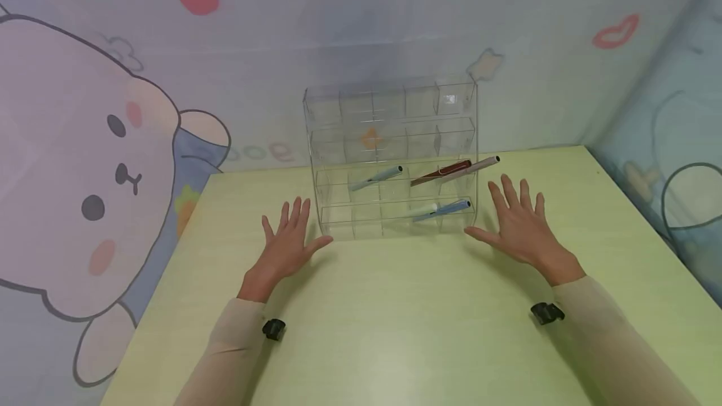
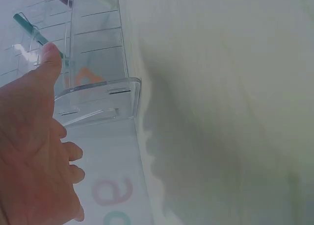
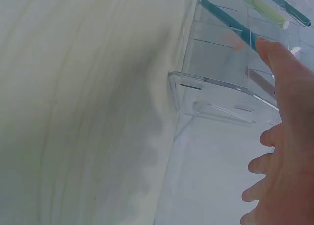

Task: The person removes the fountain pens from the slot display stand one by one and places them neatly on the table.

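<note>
A clear plastic rack (image 1: 389,121) with rows of compartments stands on the table. My left hand (image 1: 284,243), fingers spread, is beside its lower left corner and holds nothing. On the other side my right hand (image 1: 521,230) is spread too, its thumb near the lower right corner. Whether either thumb touches the rack I cannot tell. In the rack's third row lie a grey-green pen (image 1: 376,178), a dark red pen (image 1: 441,174) and a pale pink pen (image 1: 474,168) sticking out to the right. The bottom row holds a blue pen (image 1: 445,210) and a pale green pen (image 1: 424,210).
The pale wooden table (image 1: 372,331) extends in front of the rack and to both sides. Behind it hangs a printed cloth (image 1: 254,67) with hearts and a large cartoon animal at the left. Another printed cloth (image 1: 677,143) borders the right side.
</note>
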Tool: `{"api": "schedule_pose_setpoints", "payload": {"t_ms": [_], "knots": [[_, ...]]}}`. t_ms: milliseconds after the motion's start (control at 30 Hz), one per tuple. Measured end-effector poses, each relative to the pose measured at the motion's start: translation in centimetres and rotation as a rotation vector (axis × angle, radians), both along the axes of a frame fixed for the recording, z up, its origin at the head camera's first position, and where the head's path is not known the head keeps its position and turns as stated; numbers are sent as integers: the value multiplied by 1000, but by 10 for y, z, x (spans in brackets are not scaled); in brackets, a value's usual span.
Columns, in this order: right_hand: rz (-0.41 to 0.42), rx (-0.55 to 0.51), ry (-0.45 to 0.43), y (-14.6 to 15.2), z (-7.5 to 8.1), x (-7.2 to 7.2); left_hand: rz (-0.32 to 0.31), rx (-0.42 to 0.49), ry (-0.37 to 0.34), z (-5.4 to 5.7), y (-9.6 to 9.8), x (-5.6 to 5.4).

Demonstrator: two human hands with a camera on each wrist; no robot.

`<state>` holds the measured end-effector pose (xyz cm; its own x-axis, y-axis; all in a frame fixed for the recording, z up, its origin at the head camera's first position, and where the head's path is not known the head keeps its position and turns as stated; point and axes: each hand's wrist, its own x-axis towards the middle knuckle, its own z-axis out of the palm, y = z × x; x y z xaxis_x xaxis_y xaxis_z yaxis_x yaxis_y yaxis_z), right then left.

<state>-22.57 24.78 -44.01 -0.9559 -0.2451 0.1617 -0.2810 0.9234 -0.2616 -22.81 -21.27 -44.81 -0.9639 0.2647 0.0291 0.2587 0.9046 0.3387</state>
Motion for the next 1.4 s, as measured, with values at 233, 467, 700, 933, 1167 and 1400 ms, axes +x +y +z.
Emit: {"api": "schedule_pose_setpoints", "payload": {"t_ms": [233, 467, 700, 933, 1167, 1400], "knots": [[16, -105, -26, -4, 2, -2, -2, 60, 13, 1, 0, 0], [19, -186, -52, -4, 9, -4, -13, 137, 48, 8, 5, -4], [23, -248, -54, -8, 11, -12, -16, 224, 80, 14, 2, -7], [16, -319, -32, -8, 14, -13, -53, 340, 70, 15, 10, -15], [21, -385, -14, -10, 17, -14, -81, 584, 110, 11, 15, -24], [10, -401, -24, -9, 16, -14, -79, 759, 174, 7, 22, -29]]}}
